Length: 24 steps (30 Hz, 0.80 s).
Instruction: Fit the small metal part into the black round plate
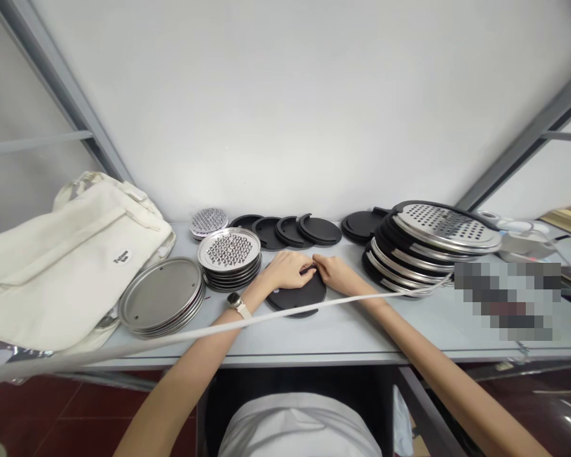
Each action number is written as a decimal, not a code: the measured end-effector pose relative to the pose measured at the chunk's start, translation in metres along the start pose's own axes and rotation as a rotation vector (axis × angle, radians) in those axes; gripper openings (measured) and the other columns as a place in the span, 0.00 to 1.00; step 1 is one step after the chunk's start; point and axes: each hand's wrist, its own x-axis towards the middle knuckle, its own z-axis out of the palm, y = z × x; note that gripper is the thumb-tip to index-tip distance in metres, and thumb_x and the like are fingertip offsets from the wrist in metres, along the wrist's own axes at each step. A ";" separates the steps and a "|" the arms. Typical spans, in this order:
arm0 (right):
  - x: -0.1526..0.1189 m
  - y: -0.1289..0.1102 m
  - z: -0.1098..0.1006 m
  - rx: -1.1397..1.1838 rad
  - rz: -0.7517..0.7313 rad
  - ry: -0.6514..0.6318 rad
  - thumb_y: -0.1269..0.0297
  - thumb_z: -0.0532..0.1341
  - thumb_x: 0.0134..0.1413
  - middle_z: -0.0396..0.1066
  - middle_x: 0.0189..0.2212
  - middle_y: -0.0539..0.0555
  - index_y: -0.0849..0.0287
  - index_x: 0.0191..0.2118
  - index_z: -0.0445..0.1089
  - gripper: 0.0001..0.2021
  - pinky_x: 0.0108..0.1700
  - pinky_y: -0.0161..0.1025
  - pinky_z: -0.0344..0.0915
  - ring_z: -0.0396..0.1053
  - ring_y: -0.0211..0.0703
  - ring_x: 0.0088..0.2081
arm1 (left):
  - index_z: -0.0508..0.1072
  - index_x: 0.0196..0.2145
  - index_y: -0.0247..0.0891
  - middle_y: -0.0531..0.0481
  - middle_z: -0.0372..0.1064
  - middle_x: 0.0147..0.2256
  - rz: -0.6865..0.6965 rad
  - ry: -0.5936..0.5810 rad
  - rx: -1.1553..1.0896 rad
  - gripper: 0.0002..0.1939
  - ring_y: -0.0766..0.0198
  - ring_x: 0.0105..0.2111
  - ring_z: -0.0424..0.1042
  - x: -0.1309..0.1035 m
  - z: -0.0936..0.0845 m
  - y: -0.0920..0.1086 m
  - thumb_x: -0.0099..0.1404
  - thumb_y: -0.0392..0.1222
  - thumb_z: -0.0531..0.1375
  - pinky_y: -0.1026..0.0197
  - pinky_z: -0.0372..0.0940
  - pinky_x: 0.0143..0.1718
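Note:
Both hands meet over a round black disc (299,296) lying on the table near its middle. My left hand (288,269), with a watch on the wrist, rests on the disc's upper left part, fingers bent. My right hand (334,273) has its fingers pressed together at the disc's upper right edge. Whatever small part lies between the fingertips is hidden. Left of my left hand stands a stack of round metal graters (231,249). Behind the hands is a row of black discs (321,230). A tall stack of black-rimmed perforated metal plates (445,222) stands on the right.
Plain metal discs (164,295) are stacked on the left beside a cream bag (71,266). A small grater (208,222) lies at the back. A white cord (181,341) crosses in front of the forearms. Metal shelf posts (66,82) flank the table (342,336).

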 end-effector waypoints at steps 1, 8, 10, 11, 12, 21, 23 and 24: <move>-0.001 -0.001 0.000 -0.007 0.008 0.000 0.74 0.47 0.58 0.71 0.24 0.57 0.60 0.31 0.64 0.11 0.29 0.34 0.50 0.65 0.40 0.24 | 0.70 0.25 0.39 0.49 0.70 0.26 0.004 0.005 0.000 0.13 0.62 0.26 0.65 0.000 0.000 0.000 0.64 0.45 0.54 0.61 0.51 0.27; -0.004 -0.001 0.003 0.004 0.038 0.025 0.71 0.47 0.61 0.73 0.26 0.58 0.60 0.32 0.64 0.11 0.29 0.35 0.49 0.66 0.40 0.25 | 0.71 0.26 0.38 0.49 0.69 0.25 -0.009 0.020 0.006 0.13 0.63 0.25 0.65 0.000 0.002 -0.001 0.64 0.46 0.54 0.62 0.51 0.27; -0.004 0.000 0.004 0.013 0.049 0.037 0.69 0.47 0.61 0.72 0.25 0.57 0.60 0.32 0.64 0.11 0.29 0.35 0.49 0.66 0.40 0.24 | 0.70 0.25 0.38 0.50 0.69 0.24 -0.011 0.024 0.001 0.13 0.63 0.25 0.65 -0.001 0.002 -0.001 0.64 0.46 0.54 0.62 0.50 0.27; -0.005 0.000 0.004 0.018 0.051 0.039 0.69 0.47 0.62 0.72 0.25 0.57 0.60 0.31 0.64 0.12 0.29 0.35 0.49 0.66 0.40 0.24 | 0.70 0.25 0.38 0.50 0.69 0.24 -0.010 0.028 -0.002 0.13 0.63 0.25 0.65 -0.001 0.003 -0.001 0.64 0.46 0.54 0.62 0.50 0.27; -0.005 0.001 0.004 0.022 0.053 0.038 0.69 0.47 0.62 0.72 0.25 0.57 0.60 0.31 0.64 0.12 0.29 0.35 0.49 0.66 0.40 0.25 | 0.70 0.25 0.38 0.50 0.68 0.24 -0.010 0.033 -0.003 0.14 0.64 0.24 0.64 -0.001 0.003 -0.002 0.64 0.46 0.54 0.62 0.50 0.27; -0.007 0.000 0.000 0.049 0.059 0.033 0.68 0.47 0.62 0.73 0.27 0.57 0.59 0.30 0.64 0.12 0.31 0.35 0.50 0.66 0.40 0.27 | 0.72 0.27 0.38 0.50 0.69 0.25 -0.022 0.055 0.015 0.12 0.64 0.24 0.64 -0.002 0.004 0.001 0.63 0.46 0.55 0.62 0.49 0.27; -0.008 0.001 -0.001 0.056 0.055 0.034 0.69 0.48 0.62 0.72 0.27 0.57 0.59 0.29 0.63 0.12 0.31 0.35 0.50 0.65 0.40 0.27 | 0.72 0.27 0.38 0.50 0.69 0.25 -0.020 0.058 0.011 0.12 0.64 0.24 0.64 -0.002 0.005 0.001 0.63 0.46 0.55 0.61 0.49 0.26; -0.008 0.001 -0.001 0.059 0.051 0.035 0.69 0.48 0.62 0.72 0.27 0.57 0.59 0.29 0.63 0.12 0.31 0.35 0.50 0.65 0.40 0.27 | 0.71 0.27 0.38 0.50 0.69 0.25 -0.019 0.061 0.009 0.12 0.64 0.24 0.64 -0.002 0.005 0.001 0.63 0.46 0.56 0.61 0.49 0.26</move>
